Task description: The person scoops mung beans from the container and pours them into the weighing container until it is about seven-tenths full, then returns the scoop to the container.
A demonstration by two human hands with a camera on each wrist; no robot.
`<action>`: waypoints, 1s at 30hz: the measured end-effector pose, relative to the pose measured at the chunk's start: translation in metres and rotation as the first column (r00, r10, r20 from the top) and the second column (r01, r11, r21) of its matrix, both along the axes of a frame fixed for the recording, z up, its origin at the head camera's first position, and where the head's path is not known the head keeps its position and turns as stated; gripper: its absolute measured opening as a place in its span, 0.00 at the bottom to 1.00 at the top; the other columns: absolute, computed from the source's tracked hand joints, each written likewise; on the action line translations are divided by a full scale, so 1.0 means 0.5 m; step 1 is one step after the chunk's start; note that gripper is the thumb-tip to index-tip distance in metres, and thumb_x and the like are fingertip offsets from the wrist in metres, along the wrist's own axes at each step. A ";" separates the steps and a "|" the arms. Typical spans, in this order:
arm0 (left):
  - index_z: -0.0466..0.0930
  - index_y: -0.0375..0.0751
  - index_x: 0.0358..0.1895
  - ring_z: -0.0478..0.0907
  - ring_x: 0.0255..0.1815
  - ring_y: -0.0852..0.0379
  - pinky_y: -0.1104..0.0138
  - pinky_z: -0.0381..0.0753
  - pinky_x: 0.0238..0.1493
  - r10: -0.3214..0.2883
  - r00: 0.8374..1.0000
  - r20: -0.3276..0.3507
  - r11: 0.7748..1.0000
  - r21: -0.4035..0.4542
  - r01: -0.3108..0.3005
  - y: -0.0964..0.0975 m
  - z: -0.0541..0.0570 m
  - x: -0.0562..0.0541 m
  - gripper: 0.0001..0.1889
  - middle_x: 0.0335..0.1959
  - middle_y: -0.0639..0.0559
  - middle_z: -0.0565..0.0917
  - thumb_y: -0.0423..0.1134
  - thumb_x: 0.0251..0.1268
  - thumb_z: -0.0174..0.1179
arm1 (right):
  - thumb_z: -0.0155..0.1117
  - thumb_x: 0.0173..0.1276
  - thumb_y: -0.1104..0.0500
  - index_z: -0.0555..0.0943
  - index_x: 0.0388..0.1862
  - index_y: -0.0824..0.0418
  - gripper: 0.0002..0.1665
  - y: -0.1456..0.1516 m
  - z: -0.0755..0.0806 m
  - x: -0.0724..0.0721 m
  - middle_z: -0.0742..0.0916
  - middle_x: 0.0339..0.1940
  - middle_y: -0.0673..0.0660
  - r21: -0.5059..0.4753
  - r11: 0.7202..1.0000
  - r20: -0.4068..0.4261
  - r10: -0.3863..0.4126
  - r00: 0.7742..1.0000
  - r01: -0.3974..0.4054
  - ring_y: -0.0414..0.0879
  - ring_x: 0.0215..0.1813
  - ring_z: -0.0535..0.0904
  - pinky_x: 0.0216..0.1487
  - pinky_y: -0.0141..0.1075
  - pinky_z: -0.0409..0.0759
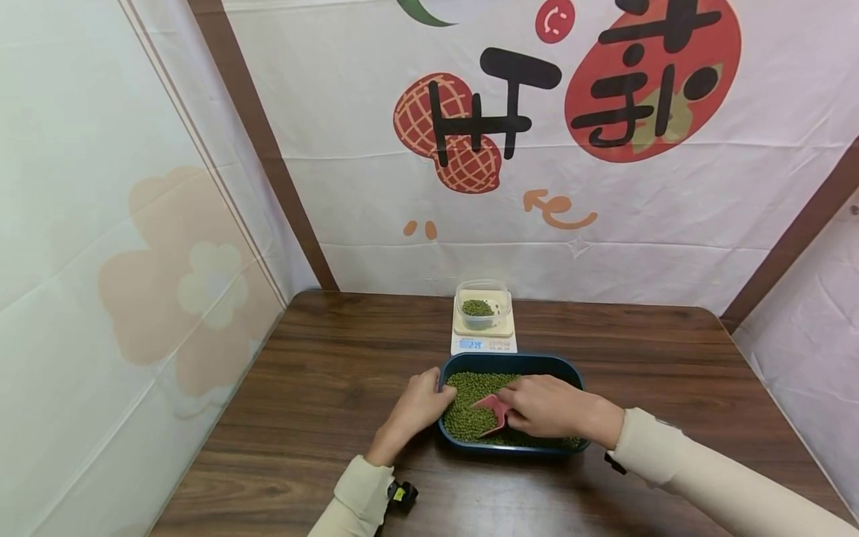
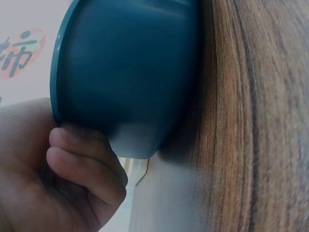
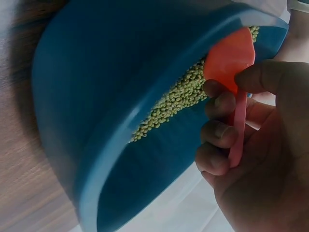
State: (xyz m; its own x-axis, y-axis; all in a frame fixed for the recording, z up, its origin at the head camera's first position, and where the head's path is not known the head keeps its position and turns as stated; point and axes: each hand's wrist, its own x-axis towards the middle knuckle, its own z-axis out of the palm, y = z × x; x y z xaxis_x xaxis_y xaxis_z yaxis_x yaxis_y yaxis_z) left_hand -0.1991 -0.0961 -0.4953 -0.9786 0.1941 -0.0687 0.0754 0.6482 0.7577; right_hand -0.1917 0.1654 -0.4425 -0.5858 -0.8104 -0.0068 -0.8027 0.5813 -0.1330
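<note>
A dark blue tub (image 1: 513, 364) of green mung beans (image 1: 470, 418) stands on the table. My left hand (image 1: 423, 403) grips its left rim, thumb over the inside; in the left wrist view the curled fingers (image 2: 87, 166) lie against the outer wall. My right hand (image 1: 546, 406) is over the tub and holds a pink scoop (image 1: 495, 409) by its handle, fingers wrapped round it in the right wrist view. The scoop's bowl (image 3: 231, 55) is down among the beans, its front edge hidden by them.
Just behind the tub is a white kitchen scale (image 1: 463, 346) with a lit display. On it sits a clear plastic container (image 1: 499, 298) with a small heap of mung beans (image 1: 478, 307). The wooden table (image 1: 335, 358) meets a printed cloth wall (image 1: 376, 268) at the back.
</note>
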 end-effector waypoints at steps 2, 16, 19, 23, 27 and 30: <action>0.75 0.41 0.36 0.66 0.23 0.59 0.66 0.69 0.29 0.000 1.000 -0.001 1.000 0.000 0.000 0.000 0.001 0.000 0.05 0.23 0.56 0.68 0.37 0.70 0.57 | 0.64 0.74 0.58 0.79 0.36 0.51 0.05 -0.003 0.001 -0.002 0.82 0.30 0.44 0.005 1.000 -0.003 0.007 1.000 -0.007 0.35 0.29 0.67 0.32 0.32 0.66; 0.78 0.40 0.39 0.70 0.25 0.59 0.65 0.72 0.31 0.002 1.000 -0.013 1.000 -0.012 -0.002 0.001 0.001 -0.002 0.05 0.24 0.55 0.72 0.38 0.70 0.59 | 0.64 0.77 0.57 0.84 0.43 0.54 0.03 -0.021 0.012 -0.007 0.86 0.35 0.46 0.055 0.997 0.000 0.047 0.999 -0.047 0.35 0.33 0.78 0.35 0.32 0.76; 0.78 0.40 0.39 0.70 0.25 0.59 0.65 0.72 0.31 0.003 1.000 -0.013 1.000 -0.008 -0.003 0.001 0.001 -0.002 0.06 0.24 0.55 0.72 0.39 0.70 0.59 | 0.64 0.77 0.57 0.83 0.41 0.53 0.03 -0.025 0.010 -0.008 0.86 0.33 0.46 0.064 0.997 -0.015 0.053 0.998 -0.052 0.35 0.32 0.78 0.35 0.32 0.76; 0.78 0.40 0.39 0.69 0.25 0.58 0.65 0.72 0.31 0.002 1.000 -0.014 1.000 -0.006 -0.002 0.000 0.000 -0.002 0.05 0.24 0.55 0.71 0.38 0.70 0.59 | 0.62 0.79 0.58 0.82 0.39 0.53 0.05 -0.035 0.007 -0.007 0.85 0.31 0.45 0.070 0.996 -0.003 0.061 0.998 -0.060 0.34 0.28 0.73 0.32 0.30 0.71; 0.78 0.40 0.39 0.70 0.25 0.59 0.65 0.72 0.30 -0.001 1.000 -0.016 1.000 -0.013 0.000 0.001 -0.001 -0.002 0.05 0.24 0.55 0.72 0.38 0.70 0.59 | 0.61 0.80 0.58 0.82 0.40 0.54 0.06 -0.045 0.004 -0.005 0.86 0.31 0.47 0.080 0.994 -0.022 0.077 0.997 -0.075 0.34 0.28 0.73 0.31 0.30 0.69; 0.79 0.39 0.40 0.70 0.25 0.59 0.65 0.72 0.30 0.000 1.000 -0.013 1.000 -0.014 0.000 0.001 -0.002 -0.002 0.06 0.24 0.55 0.72 0.38 0.70 0.59 | 0.61 0.80 0.57 0.82 0.41 0.54 0.06 -0.048 0.002 -0.004 0.85 0.30 0.46 0.087 0.993 -0.052 0.083 0.995 -0.078 0.35 0.29 0.77 0.31 0.30 0.71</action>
State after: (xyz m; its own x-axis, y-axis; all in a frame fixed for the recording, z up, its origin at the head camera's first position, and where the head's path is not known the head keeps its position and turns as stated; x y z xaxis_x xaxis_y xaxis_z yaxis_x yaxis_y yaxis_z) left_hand -0.2002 -0.0954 -0.4961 -0.9793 0.1935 -0.0585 0.0854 0.6584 0.7478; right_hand -0.1937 0.1415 -0.4417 -0.5201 -0.8528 -0.0471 -0.8521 0.5219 -0.0397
